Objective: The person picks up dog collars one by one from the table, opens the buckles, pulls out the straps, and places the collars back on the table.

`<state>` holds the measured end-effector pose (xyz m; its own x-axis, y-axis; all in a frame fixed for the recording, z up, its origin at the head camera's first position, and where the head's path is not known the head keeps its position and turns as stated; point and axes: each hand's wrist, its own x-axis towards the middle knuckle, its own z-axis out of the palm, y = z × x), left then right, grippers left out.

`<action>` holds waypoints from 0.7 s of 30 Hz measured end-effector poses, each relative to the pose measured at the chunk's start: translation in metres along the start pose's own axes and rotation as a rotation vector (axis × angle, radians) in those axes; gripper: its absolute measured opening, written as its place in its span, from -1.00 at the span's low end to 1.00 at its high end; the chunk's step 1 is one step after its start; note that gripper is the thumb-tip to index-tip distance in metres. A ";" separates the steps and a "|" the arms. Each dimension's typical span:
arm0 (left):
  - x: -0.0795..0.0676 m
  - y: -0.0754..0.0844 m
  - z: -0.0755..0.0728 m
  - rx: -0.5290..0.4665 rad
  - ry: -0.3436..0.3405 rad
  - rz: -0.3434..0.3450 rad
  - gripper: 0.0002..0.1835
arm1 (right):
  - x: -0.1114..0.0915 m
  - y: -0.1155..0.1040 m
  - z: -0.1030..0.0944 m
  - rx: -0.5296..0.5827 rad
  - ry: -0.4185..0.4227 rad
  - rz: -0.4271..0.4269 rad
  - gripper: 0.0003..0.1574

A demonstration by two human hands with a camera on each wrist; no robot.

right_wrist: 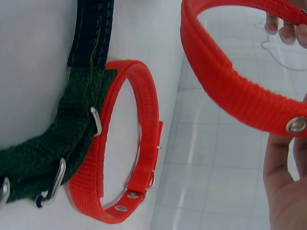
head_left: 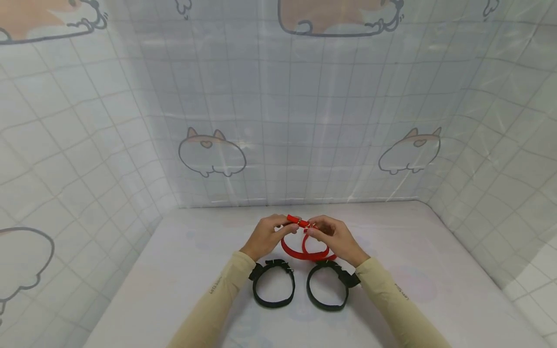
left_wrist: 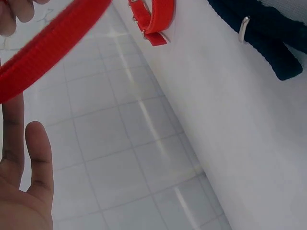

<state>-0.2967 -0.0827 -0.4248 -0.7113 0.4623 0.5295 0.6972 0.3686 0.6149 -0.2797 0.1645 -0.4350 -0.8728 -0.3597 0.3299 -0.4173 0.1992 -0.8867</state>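
Note:
My left hand (head_left: 263, 238) pinches one end of a red collar (head_left: 292, 251) at its buckle, raised above the table. Across from it, my right hand (head_left: 341, 238) holds the same collar near the buckle with thumb and fingers. The collar's loop hangs down between both hands; a metal eyelet (right_wrist: 296, 125) shows on its strap in the right wrist view. Behind that loop a second red collar (right_wrist: 86, 184), closed into a ring, lies on the table. Nearer to me are two dark collars, one on the left (head_left: 274, 304) and one on the right (head_left: 328, 307).
The white table (head_left: 174, 280) ends at a back wall (head_left: 287, 159) hung with a checked, dog-print sheet. Similar sheets cover the left side (head_left: 78, 145) and right side (head_left: 513, 145). Both sleeved forearms reach in beside the dark collars.

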 end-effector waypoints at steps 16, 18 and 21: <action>0.001 0.003 0.004 -0.013 0.018 0.024 -0.86 | 0.001 -0.008 0.009 0.003 0.081 0.027 -0.76; 0.001 0.004 0.004 -0.006 0.017 0.026 -0.85 | 0.001 -0.008 0.008 0.001 0.084 0.015 -0.76; 0.000 0.005 0.003 0.005 0.012 0.018 -0.85 | 0.000 -0.007 0.006 0.001 0.067 -0.012 -0.75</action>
<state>-0.2933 -0.0787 -0.4236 -0.6998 0.4592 0.5471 0.7101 0.3641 0.6027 -0.2751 0.1573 -0.4305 -0.8828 -0.3000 0.3616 -0.4278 0.1948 -0.8827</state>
